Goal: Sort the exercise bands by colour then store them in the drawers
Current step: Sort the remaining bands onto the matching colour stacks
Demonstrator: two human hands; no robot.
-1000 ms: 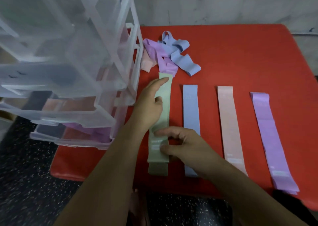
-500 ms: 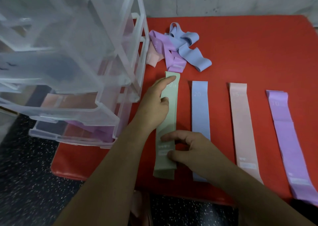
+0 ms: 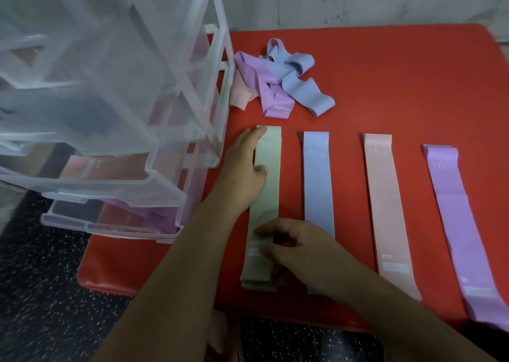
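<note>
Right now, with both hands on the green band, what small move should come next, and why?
Probably slide the top green band toward the near edge until flush: a second green band peeks out beneath its near end. The left hand presses the far end flat, the right hand touches the near part.

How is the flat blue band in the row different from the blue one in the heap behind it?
The flat blue band lies straight, apart from other bands; the heaped blue band is looped, crumpled, and overlaps a purple band. The flat blue band shows a printed 20; none shows on the heaped blue band. Both are pale blue, on the red table.
</note>
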